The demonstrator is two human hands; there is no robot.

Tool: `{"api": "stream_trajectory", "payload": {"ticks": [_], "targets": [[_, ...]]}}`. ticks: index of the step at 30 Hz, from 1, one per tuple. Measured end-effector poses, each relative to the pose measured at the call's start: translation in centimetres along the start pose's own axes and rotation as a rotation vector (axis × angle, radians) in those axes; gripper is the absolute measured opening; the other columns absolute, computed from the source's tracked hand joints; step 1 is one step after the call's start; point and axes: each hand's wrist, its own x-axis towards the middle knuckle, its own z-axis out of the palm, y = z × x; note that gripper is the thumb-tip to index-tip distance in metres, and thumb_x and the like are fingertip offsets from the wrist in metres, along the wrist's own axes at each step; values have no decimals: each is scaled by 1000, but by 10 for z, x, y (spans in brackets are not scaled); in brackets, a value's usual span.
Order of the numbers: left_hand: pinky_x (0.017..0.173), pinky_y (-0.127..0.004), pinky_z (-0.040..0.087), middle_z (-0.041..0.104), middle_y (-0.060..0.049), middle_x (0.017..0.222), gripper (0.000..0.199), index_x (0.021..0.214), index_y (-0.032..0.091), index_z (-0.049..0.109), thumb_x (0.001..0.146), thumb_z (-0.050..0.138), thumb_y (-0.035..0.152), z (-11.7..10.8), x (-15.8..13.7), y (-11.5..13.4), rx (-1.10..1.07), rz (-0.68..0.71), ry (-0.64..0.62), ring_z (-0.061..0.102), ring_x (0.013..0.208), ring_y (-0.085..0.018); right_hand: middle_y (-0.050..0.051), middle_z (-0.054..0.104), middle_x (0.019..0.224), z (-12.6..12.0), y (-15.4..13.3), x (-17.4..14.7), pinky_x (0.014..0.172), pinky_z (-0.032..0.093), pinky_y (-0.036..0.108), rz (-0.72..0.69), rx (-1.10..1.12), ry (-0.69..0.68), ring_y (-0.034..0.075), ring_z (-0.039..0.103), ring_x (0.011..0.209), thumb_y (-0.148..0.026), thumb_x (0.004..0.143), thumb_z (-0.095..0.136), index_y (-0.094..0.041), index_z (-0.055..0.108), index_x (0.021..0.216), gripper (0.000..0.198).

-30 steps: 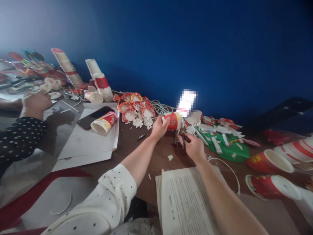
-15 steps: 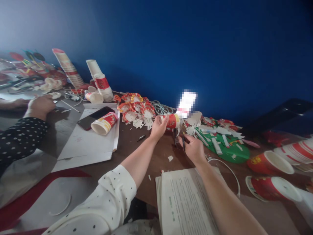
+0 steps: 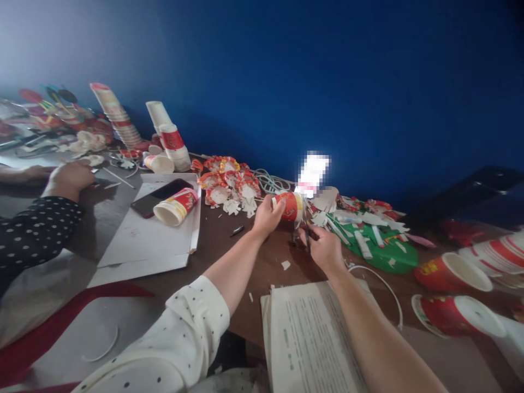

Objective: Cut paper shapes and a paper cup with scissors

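My left hand [image 3: 268, 217] is closed around a red and white paper cup [image 3: 291, 206], held on its side above the table. In my right hand [image 3: 325, 244] are dark-handled scissors [image 3: 308, 236], their blades pointing up at the cup's rim. Whether the blades touch the paper I cannot make out. Cut paper flowers [image 3: 229, 185], red, yellow and white, lie in a pile just beyond my left hand. To the right of the scissors, paper scraps lie on a round green sheet [image 3: 387, 262].
A stack of printed papers [image 3: 311, 333] lies before me. On the left, a cup [image 3: 176, 206] and a phone [image 3: 158, 197] rest on a white folder [image 3: 135, 245]. Stacked cups [image 3: 174, 144] stand behind. More cups [image 3: 452, 273] lie right. Another person's hand [image 3: 70, 179] works at far left.
The scissor blades have come up against or beside the cup's rim. The cup in my left hand has turned slightly, while both hands stay in nearly the same place.
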Motion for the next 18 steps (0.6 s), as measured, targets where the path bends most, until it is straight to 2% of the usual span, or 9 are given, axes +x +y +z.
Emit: {"api": "stream_trajectory", "payload": {"ticks": [5,12,15,18], "targets": [[75,-28,45,60,-1,75,35,104,19,61,84,60,47,1,1,0,-53,-8,39,57,75,-16,4,72,70,-2,0,1,63,46,27,-67,-59,11,20,64,66,-45,83,60,-16,77,90,34],[64,-25,41,45,3,66,44,105,16,61,84,57,55,-2,1,5,-71,-34,110,45,62,-13,5,72,71,-2,-3,0,65,47,28,-58,-53,-12,21,64,67,-45,83,61,-17,77,90,34],[65,-26,41,47,2,66,43,104,16,62,86,56,54,-3,2,3,-50,-8,125,47,64,-13,5,70,65,1,-3,-1,61,47,28,-28,6,-26,21,63,62,-46,82,63,-16,77,92,35],[70,-27,43,56,-1,74,41,106,17,62,86,56,52,-3,3,-1,-24,22,115,53,71,-15,5,70,63,3,-2,-1,56,46,28,24,87,-49,20,61,56,-48,78,66,-15,77,95,38]]}}
